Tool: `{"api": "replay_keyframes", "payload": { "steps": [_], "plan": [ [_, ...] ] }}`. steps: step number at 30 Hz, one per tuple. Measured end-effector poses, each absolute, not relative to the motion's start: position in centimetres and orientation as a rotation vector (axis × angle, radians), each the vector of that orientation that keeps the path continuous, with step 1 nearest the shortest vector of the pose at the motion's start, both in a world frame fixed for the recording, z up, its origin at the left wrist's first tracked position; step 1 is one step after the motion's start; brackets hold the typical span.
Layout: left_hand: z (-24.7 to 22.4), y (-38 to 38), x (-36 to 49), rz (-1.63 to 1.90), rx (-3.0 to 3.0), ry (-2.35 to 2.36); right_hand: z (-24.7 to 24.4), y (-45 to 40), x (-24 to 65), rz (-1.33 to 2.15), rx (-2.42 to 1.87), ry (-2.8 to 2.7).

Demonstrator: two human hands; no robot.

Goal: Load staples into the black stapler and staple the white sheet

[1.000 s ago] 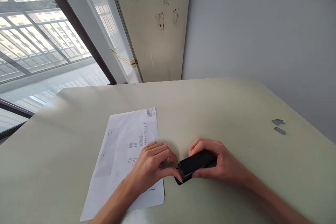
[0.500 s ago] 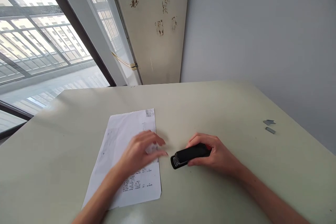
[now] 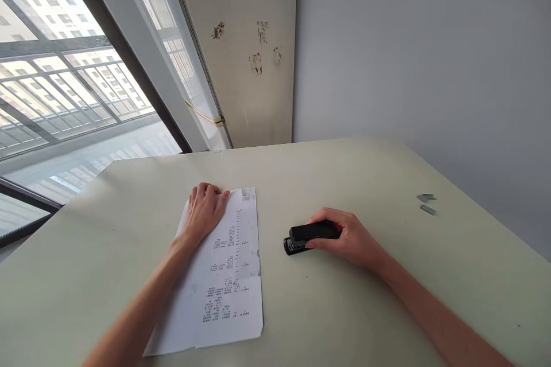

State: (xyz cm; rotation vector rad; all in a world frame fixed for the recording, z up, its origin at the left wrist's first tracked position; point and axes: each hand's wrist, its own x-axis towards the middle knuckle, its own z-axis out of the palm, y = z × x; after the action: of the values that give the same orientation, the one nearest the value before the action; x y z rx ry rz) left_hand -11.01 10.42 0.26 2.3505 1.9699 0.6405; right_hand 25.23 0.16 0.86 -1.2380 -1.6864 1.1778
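Note:
Printed white paper [image 3: 241, 298] lies flat on the pale table, left of centre. My left hand [image 3: 203, 209] rests on its upper left corner, palm down, fingers stretched toward the far edge. I cannot tell whether it is one sheet or a stack. A black stapler [image 3: 314, 232] is to the right of the paper, its front end pointing left. My right hand [image 3: 344, 235] is wrapped round the stapler's rear part, thumb on the near side and fingers over the far side, hiding its back end. A gap of bare table separates stapler and paper.
Small grey staple strips [image 3: 427, 209] lie at the right of the table [image 3: 336, 309]. Beyond the far edge are a grey wall [image 3: 387, 40] and a cream panel with brown patches [image 3: 258, 103]. A window [image 3: 64, 92] stands at the left.
My left hand has moved from above the paper's right side to its upper left corner and now lies on it. My right hand still holds the stapler, nearly in place. The view has tilted slightly.

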Motion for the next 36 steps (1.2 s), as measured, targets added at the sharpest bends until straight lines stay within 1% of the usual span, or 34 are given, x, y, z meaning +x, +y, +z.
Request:
{"api": "replay_keyframes", "payload": {
  "steps": [9,15,19,28,36],
  "plan": [
    [1.1,5.6,-7.8,0.584,2.464,1.761,0.7,0.4,25.7,1.138,-1.271,-1.647],
    [1.2,3.8,-6.5,0.603,2.489,1.613,0.5,0.4,25.6,1.110,-1.296,-1.670],
    [1.0,2.9,-5.5,0.579,2.494,1.633,0.2,0.4,25.6,1.095,-1.306,-1.679],
    [0.2,0.7,-4.2,0.549,2.456,1.838,0.2,0.3,25.6,1.027,-1.314,-1.736],
    [2.0,0.1,-4.2,0.423,2.271,1.832,1.1,-0.5,25.2,0.937,-1.324,-1.831]
  ]
}}
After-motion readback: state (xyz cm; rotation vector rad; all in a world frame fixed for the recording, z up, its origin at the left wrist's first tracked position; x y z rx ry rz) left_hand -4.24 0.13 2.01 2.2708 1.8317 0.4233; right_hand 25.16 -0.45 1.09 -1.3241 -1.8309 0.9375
